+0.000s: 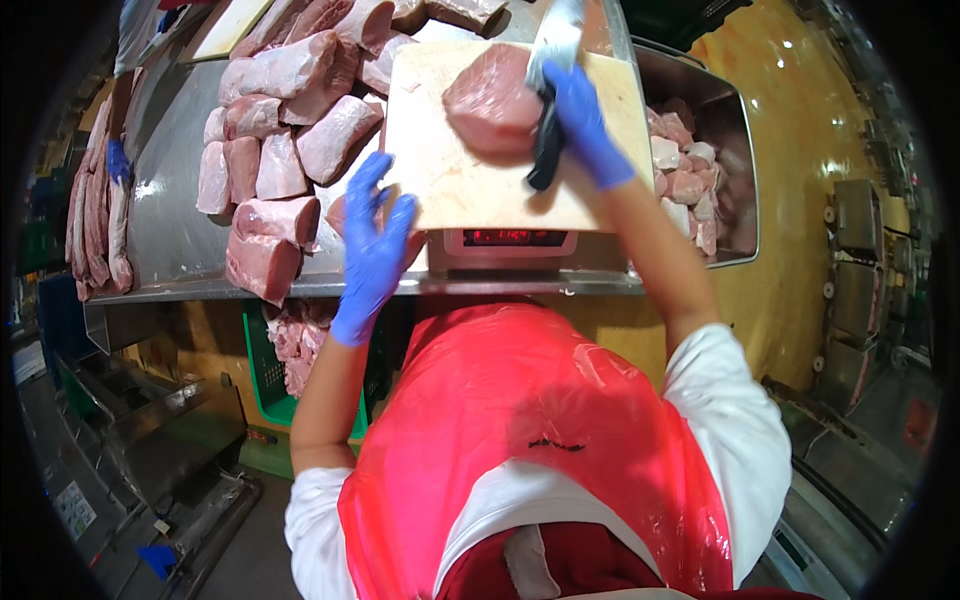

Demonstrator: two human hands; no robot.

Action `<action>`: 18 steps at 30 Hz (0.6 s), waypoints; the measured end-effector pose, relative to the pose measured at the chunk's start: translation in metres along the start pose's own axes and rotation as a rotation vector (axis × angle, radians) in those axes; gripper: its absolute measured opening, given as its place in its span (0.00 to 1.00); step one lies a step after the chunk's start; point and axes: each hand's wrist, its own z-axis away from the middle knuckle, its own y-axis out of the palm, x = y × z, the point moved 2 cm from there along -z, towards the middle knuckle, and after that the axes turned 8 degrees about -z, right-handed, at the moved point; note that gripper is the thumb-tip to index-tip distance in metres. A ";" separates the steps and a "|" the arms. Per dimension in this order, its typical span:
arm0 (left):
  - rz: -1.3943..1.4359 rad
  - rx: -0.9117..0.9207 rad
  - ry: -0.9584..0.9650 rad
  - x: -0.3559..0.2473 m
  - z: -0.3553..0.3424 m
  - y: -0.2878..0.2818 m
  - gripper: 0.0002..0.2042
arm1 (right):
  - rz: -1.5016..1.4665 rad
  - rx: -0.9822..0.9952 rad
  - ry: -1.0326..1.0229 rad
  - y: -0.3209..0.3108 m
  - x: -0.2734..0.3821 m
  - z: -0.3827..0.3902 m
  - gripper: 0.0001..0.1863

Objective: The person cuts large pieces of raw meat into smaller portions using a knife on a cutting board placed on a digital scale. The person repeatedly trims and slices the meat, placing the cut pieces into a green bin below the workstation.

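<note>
My right hand (pixel 583 122), in a blue glove, grips the black handle of a cleaver-like knife (pixel 555 45) whose broad blade lies at the right side of a pink slab of meat (pixel 492 100). The slab rests on a pale cutting board (pixel 450 180) that sits on a scale with a red display (pixel 512 238). My left hand (pixel 372 245), also blue-gloved, has its fingers spread and hovers over the board's lower left corner, touching a small piece of meat (pixel 338 213) beneath it.
Several large pork cuts (pixel 290 130) are piled on the steel table (pixel 170 150) to the left. A steel tray (pixel 735 130) at right holds smaller meat chunks (pixel 685 170). A green crate (pixel 265 385) with meat sits below the table. Another person's blue-gloved hand (pixel 118 160) is at far left.
</note>
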 end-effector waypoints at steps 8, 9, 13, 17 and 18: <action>0.154 0.406 0.077 0.007 -0.165 0.083 0.20 | 0.075 0.037 0.189 -0.035 0.046 0.112 0.14; 0.145 0.464 0.059 0.002 -0.169 0.092 0.20 | 0.131 0.039 0.145 -0.050 0.053 0.105 0.14; -0.201 0.200 0.280 0.014 -0.143 0.100 0.22 | 0.227 0.000 0.024 -0.074 0.065 0.081 0.11; 0.363 0.015 -0.228 0.022 -0.081 0.091 0.22 | 0.101 -0.084 0.151 -0.060 0.058 0.039 0.14; 0.507 0.193 -0.257 0.025 -0.080 0.093 0.22 | 0.086 -0.067 0.147 -0.047 0.046 0.037 0.15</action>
